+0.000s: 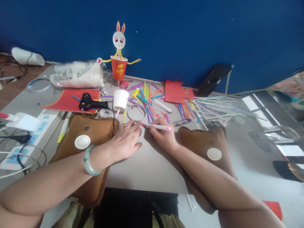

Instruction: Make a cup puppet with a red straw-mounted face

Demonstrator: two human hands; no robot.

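Observation:
Palm down, my left hand (125,140) lies on the grey table (144,171) with its fingers spread, touching no object I can make out. My right hand (163,134) pinches a white pen with a pink end (160,127), which points left. A small red bit (142,124) lies at the pen's left tip, between the two hands. Just beyond my left hand stands a white paper cup (120,100) on a pale stick, next to a roll of clear tape (136,113). Brown cushions (99,126) lie under my left forearm and beside my right forearm.
A black glue gun (91,103) rests on red paper (68,96) at the left. Behind stands a rabbit figure in a red cup (119,68). Coloured sticks (148,98), torn red paper (177,91) and wrapped cups (78,77) line the back. A power strip (35,139) with cables lies left.

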